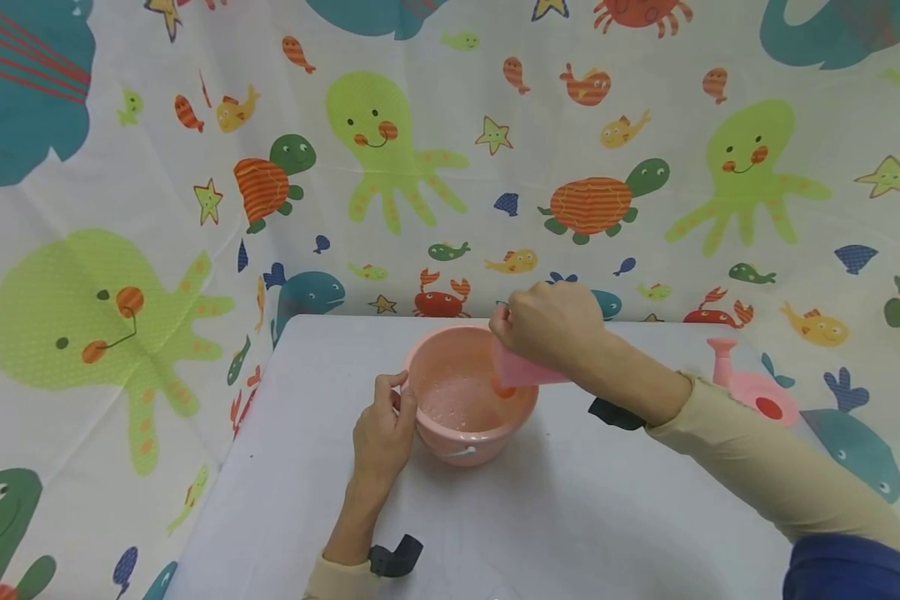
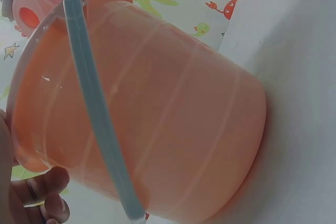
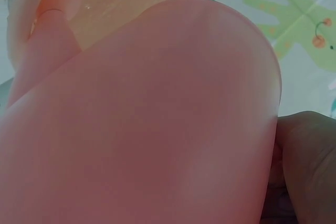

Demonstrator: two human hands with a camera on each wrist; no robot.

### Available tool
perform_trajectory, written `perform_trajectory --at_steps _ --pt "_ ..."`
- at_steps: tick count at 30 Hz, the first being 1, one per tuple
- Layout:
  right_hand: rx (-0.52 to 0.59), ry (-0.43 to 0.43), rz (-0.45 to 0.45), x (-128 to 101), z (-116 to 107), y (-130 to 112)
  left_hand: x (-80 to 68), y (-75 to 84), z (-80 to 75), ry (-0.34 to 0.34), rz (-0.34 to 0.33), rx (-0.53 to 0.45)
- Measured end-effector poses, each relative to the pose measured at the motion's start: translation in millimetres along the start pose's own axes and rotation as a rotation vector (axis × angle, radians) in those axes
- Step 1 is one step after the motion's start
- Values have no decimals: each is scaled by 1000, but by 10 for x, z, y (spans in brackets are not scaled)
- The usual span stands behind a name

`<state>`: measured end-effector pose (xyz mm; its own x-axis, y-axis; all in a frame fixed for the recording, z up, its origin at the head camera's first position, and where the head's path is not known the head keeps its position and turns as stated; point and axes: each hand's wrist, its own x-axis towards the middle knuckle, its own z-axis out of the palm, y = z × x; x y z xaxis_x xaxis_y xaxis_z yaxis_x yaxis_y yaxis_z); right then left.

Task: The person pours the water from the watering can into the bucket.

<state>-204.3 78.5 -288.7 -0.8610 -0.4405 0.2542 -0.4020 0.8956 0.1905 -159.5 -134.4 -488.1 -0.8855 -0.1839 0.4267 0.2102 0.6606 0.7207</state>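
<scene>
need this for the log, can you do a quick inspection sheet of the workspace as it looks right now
surface: white table, bare in front of the bucket.
job's things: pink bucket upright with foamy water inside, its handle hanging down the side; pink cup tilted over the bucket's rim.
clutter: pink whale-shaped toy at the table's right edge.
grips: left hand holds the bucket's near rim; right hand grips the pink cup above the bucket.
cables: nothing seen; dark wrist straps only.
surroundings: sea-creature curtain behind and on both sides.
</scene>
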Motion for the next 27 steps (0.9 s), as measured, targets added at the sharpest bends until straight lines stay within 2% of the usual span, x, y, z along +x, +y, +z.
perform_trajectory --at_steps 13,27 --pt "21 52 -15 0 17 36 3 9 -5 5 8 -6" --pt "16 3 -9 3 -8 19 6 2 -1 7 13 -8"
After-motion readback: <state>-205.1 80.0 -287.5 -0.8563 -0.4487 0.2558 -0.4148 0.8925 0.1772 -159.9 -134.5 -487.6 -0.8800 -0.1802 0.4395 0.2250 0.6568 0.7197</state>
